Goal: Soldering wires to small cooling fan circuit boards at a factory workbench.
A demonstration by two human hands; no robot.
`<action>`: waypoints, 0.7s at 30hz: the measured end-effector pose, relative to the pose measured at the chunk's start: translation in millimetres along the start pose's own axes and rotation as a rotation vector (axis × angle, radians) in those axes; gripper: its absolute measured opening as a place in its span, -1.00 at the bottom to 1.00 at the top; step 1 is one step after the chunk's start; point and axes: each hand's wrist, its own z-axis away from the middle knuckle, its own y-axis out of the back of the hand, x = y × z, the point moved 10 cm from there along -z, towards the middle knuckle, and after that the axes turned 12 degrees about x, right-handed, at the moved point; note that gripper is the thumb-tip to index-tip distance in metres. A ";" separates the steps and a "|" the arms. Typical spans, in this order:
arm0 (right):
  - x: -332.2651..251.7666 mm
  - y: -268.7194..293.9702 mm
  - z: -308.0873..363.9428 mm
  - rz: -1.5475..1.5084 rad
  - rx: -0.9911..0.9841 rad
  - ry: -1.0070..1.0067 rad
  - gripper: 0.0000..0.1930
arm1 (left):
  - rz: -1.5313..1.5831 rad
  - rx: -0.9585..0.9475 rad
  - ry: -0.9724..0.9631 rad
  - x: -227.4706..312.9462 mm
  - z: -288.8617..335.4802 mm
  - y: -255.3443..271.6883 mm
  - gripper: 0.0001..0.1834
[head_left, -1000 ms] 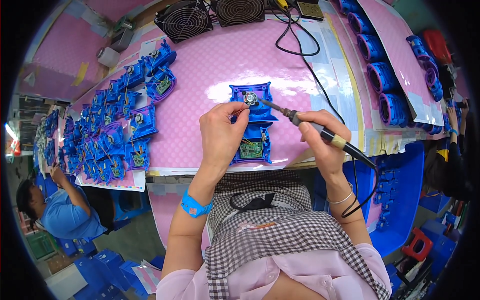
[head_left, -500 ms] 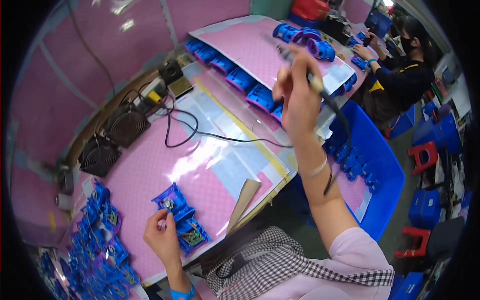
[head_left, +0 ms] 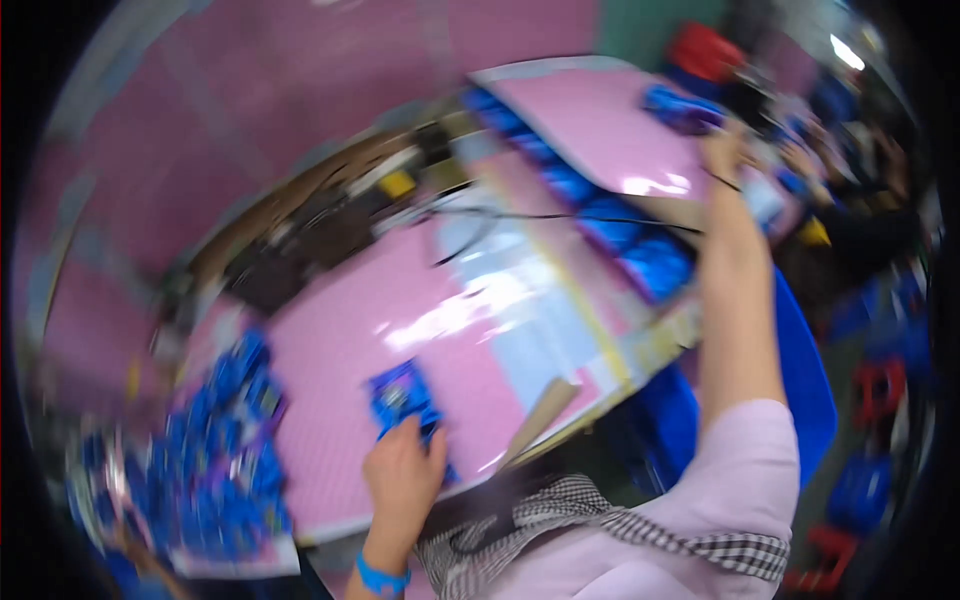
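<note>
Blue housing (head_left: 412, 376) is prob. light & stiff, moulded plastic by the look, w/ a smooth, maybe slightly slippery skin. Its walls should take a firm pinch; the round part (head_left: 397, 399) set in its face is likely the fragile bit, so best hold = outer side walls or a corner, fingers off the centre. Could rock or skid if pressed on just 1 side.

Looks: bright blue w/ purple tints, approx. boxy, round part greyish & pale, facing up; more blue shows past the L hand (head_left: 403, 475). It lies on the pink surface (head_left: 330, 430), close to the near edge, nearer the near L corner than the near R corner.

L hand is at the housing's near end, thumb & fingers fairly close together; can't tell if that grip holds anything. R hand (head_left: 725, 150) is out at the R edge of the pink-topped board (head_left: 590, 110), just beside the blue ring parts (head_left: 680, 108); view's badly smeared there, so can't tell if its grip is wide, narrow or full. Housing pile (head_left: 215, 440) runs along the surface's L edge; dark cable (head_left: 560, 215) crosses nr the far R corner.
</note>
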 end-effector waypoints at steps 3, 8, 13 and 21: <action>96.6 -37.6 -46.3 -0.028 -0.131 0.162 -0.49 | 0.021 -0.054 0.018 -18.3 -2.5 -7.0 -0.78; 64.3 -38.8 -52.4 -0.133 -0.007 -0.137 -0.49 | -0.147 0.030 0.242 -90.2 34.5 44.7 -0.83; -76.9 67.7 -24.4 -0.254 -0.169 -0.097 -0.39 | -0.202 0.044 0.303 -114.4 48.6 82.3 -0.90; -275.6 427.8 269.9 -1.441 -0.479 0.434 -0.60 | -0.363 0.145 0.412 -157.3 62.7 83.2 -0.82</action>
